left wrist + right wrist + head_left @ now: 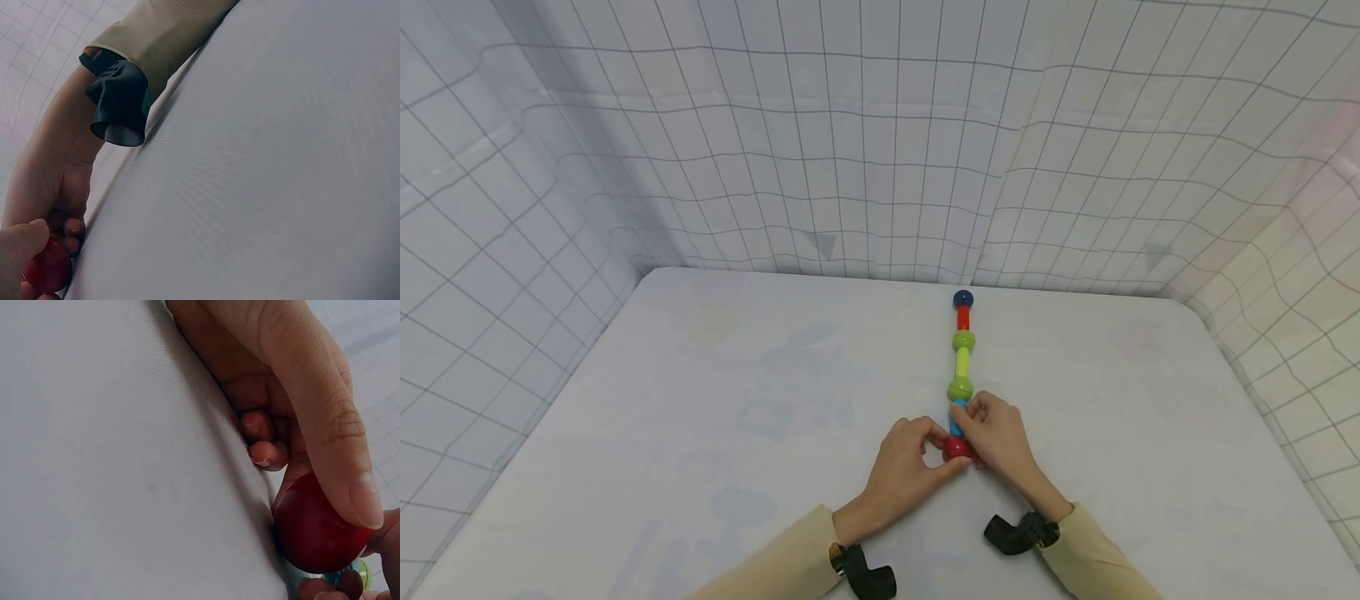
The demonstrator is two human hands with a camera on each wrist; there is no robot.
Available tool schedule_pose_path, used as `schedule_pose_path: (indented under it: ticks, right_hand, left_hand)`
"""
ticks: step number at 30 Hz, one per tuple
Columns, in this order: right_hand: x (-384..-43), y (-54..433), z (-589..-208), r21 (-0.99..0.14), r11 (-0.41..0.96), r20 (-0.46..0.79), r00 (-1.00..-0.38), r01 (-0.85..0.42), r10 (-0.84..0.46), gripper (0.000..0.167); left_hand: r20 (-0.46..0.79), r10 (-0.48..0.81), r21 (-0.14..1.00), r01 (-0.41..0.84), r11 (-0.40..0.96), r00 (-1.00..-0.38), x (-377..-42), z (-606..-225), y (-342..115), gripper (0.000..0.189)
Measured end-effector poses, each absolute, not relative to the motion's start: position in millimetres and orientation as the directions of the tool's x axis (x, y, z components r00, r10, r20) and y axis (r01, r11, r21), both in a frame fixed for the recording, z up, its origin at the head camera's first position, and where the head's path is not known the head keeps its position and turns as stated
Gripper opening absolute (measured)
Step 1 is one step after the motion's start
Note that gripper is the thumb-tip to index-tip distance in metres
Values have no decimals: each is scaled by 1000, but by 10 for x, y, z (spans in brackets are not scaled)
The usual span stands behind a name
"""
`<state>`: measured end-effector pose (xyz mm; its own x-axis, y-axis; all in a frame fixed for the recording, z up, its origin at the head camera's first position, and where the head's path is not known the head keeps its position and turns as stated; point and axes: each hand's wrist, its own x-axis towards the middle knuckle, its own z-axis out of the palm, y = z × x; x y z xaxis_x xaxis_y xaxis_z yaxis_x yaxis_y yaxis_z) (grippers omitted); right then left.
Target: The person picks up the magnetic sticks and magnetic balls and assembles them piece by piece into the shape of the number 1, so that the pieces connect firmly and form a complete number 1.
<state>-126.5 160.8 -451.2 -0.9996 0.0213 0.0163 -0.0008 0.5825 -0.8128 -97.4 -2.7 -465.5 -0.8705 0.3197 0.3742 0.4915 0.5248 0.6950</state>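
Observation:
A straight chain of toy balls and rods runs up the table in the head view. At its near end sits a red ball (956, 447), which my left hand (898, 471) grips between thumb and fingers. My right hand (1002, 437) pinches the blue rod (956, 427) just beyond that ball. Further along come a green ball (959, 389), a yellow-green rod (962, 362), another green ball (963, 340), a red rod (963, 317) and a dark blue ball (963, 299). The right wrist view shows the red ball (320, 528) close up under the left thumb.
The white table (700, 375) spreads to both sides of the chain. White curtains with a grid pattern (865, 167) hang behind it and at its sides. Each wrist wears a black camera mount (1018, 533), low over the tabletop.

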Motion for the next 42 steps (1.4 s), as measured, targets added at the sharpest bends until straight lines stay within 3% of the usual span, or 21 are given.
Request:
schedule_pose_path:
  ticks: [9,42]
  right_hand:
    - [-1262,1582,-4484,-771,633,109,-994,-66,30,25]
    - [-1329,1639,-4499,-738,669,134,-991,-92,12,24]
  left_hand:
    - [364,302,715,472,517,-881,-969,-4654,-5,34]
    - [342,299,729,453,514,-891,-995,-4660,71,30]
